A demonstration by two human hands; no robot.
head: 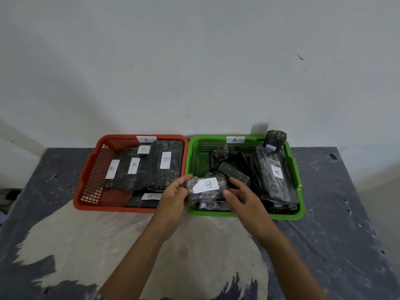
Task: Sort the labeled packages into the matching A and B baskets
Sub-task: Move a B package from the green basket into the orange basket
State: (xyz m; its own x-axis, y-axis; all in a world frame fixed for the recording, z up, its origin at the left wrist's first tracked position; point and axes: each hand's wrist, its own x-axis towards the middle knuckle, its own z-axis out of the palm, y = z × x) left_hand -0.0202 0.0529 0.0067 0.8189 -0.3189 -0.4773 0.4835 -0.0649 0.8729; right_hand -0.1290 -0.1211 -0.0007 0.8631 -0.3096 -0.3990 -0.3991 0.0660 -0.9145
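Head view: I hold a dark wrapped package [205, 189] with a white label marked B, turned upside down to me, over the near left corner of the green basket [299, 191]. My left hand [175, 195] grips its left end, fingers curled over the top edge and thumb on the near side. My right hand [240, 191] is at its right end, thumb touching the near right corner, fingers loosely spread and reaching over the basket; I cannot tell whether those fingers touch the package.

The green basket carries an A tag [235, 139] on its far rim. Inside lie several dark wrapped packages: a long one with an A label [277, 171] along the right side, a small flat block [232, 172] near the middle, a crumpled bundle [223, 153] toward the back, and one standing piece [275, 138] leaning up at the far right corner. Another packet [213, 205] lies under my hands by the near wall.

Just beside it on the left, the two rims touching, sits the red basket [86, 182] with a B tag [146, 139] on its far rim. It holds dark packages whose labels all read B: one large one [165, 160] at the right, others lying to its left and one by the near wall.

Both baskets stand on a table [324, 245] covered with a grey and whitish sheet, set against a pale wall [194, 61].
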